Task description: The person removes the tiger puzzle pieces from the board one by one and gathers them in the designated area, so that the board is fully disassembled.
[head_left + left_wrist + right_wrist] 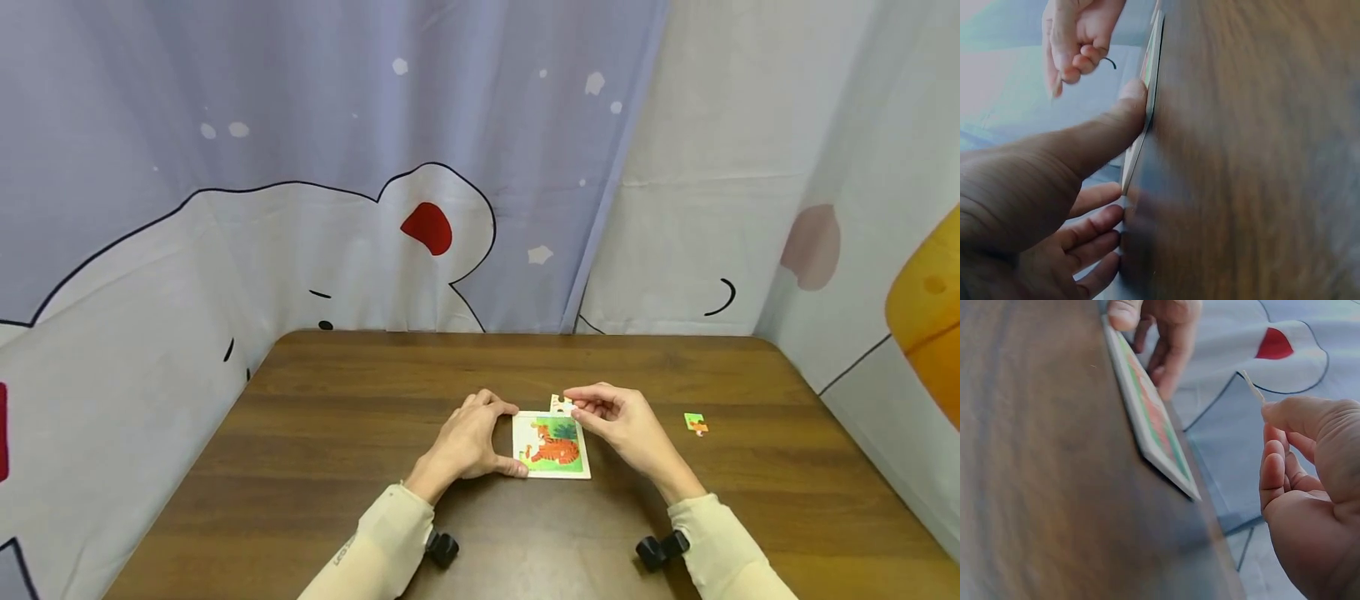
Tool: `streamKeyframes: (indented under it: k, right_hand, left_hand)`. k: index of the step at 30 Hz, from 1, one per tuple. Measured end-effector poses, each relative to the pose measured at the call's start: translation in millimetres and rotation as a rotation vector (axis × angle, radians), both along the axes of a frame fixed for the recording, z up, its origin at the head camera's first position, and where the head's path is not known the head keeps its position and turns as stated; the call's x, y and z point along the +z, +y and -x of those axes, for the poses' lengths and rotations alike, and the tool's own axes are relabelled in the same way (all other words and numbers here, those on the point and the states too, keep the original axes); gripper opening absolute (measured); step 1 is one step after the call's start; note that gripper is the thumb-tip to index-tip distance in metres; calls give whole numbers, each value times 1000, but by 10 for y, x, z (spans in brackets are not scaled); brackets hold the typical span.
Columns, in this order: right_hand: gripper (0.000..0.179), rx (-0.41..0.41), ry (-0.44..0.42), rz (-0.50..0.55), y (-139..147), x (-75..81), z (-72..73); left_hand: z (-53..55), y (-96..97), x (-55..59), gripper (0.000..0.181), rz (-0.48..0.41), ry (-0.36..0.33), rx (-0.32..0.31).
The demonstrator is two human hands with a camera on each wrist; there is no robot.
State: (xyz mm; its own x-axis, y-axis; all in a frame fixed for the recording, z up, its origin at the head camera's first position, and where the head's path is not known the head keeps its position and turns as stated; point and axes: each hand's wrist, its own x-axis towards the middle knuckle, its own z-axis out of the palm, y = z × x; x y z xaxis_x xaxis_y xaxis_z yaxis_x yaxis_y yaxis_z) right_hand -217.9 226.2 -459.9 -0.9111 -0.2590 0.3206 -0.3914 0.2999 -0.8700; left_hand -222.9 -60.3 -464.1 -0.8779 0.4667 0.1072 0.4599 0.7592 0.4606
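Note:
A small square picture puzzle board with a white border lies flat on the table, showing an orange tiger on green. My left hand holds it at the left side, thumb at the near corner and index finger at the far one. In the left wrist view, the thumb presses on the board's edge. My right hand pinches a puzzle piece between thumb and fingers, above the board's far edge. The right wrist view shows that piece edge-on, raised off the table; fingers partly cover it.
Another puzzle piece, green and orange, lies on the brown wooden table to the right of my right hand. Behind the table hangs a printed curtain, and more curtain runs along the right side.

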Motion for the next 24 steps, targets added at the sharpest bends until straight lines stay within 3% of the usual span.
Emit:
streamKeyframes:
  k: [11,24]
  right_hand:
    - [28,-81,-17,44,414,164,-63]
    - [28,-113,19,-9,840,361,-165]
  left_hand:
    - [-20,-10,-15,97,-26,5,-30]
    - [-18,-20,17,95,-33,-2,-31]
